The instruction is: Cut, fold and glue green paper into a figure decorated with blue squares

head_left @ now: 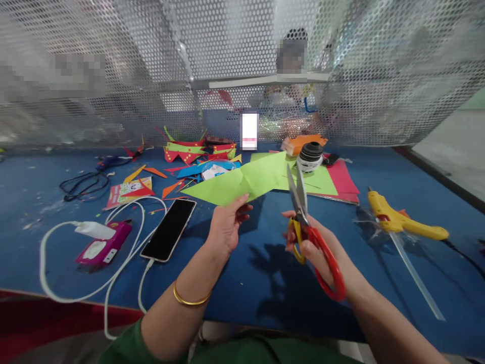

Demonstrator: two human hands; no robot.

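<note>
A piece of lime-green paper (242,181), pointed at its left end and creased near the middle, is pinched in my left hand (228,225) above the table. My right hand (316,247) grips a pair of scissors (301,210) with one red and one yellow handle loop. Their blades point up and away, slightly parted, close to the paper's right end. Beyond the held piece lie green sheets (322,181) on top of red sheets (346,184). A dark-and-white roll (310,157) rests on these sheets.
A yellow glue gun (403,222) with a clear stick lies at right. At left are a phone (169,230), a white cable (45,268) and a purple packet (104,245). Paper scraps and cut red-and-green pieces (185,150) lie behind, before a perforated metal screen (235,45).
</note>
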